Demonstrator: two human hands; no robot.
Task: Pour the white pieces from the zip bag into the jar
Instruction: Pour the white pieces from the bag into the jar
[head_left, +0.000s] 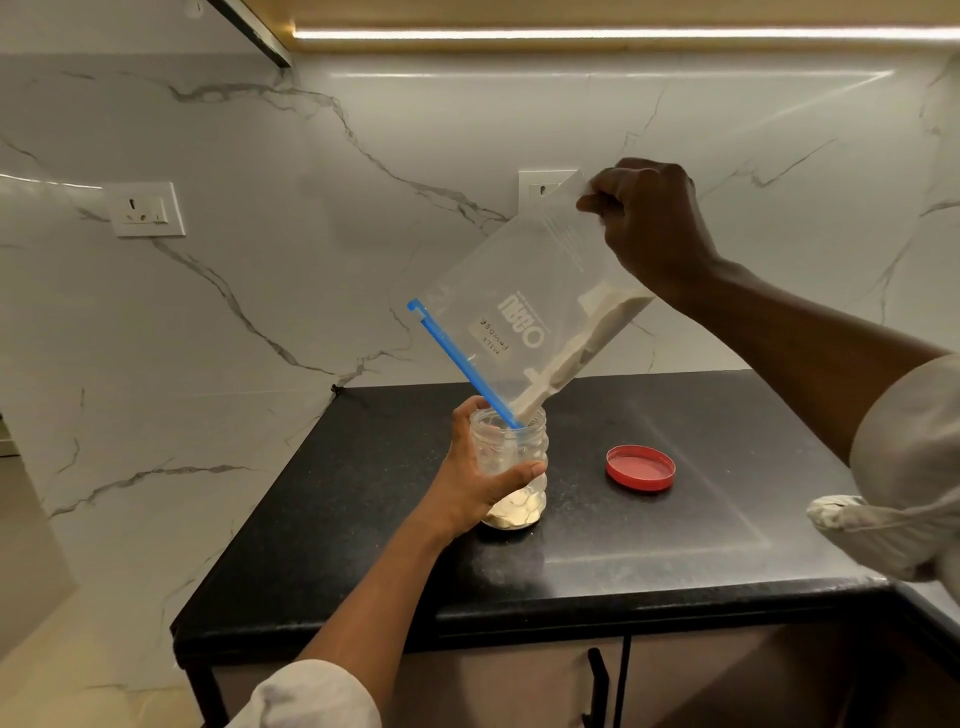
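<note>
A clear plastic jar (519, 452) stands on the black counter (675, 545), with pale pieces lying in its bottom. My left hand (478, 478) grips the jar around its side. Above it, a clear zip bag (524, 306) with a blue zip strip hangs tilted, its open corner down inside the jar's mouth. White pieces (576, 353) lie along the bag's lower edge, sliding toward the jar. My right hand (649, 228) pinches the bag's raised bottom corner, high above the counter.
A red lid (640, 466) lies upside down on the counter right of the jar. Marble wall behind carries a socket (148, 210) at left and another behind the bag. The counter's front edge and a cabinet with a black handle (597, 686) are below.
</note>
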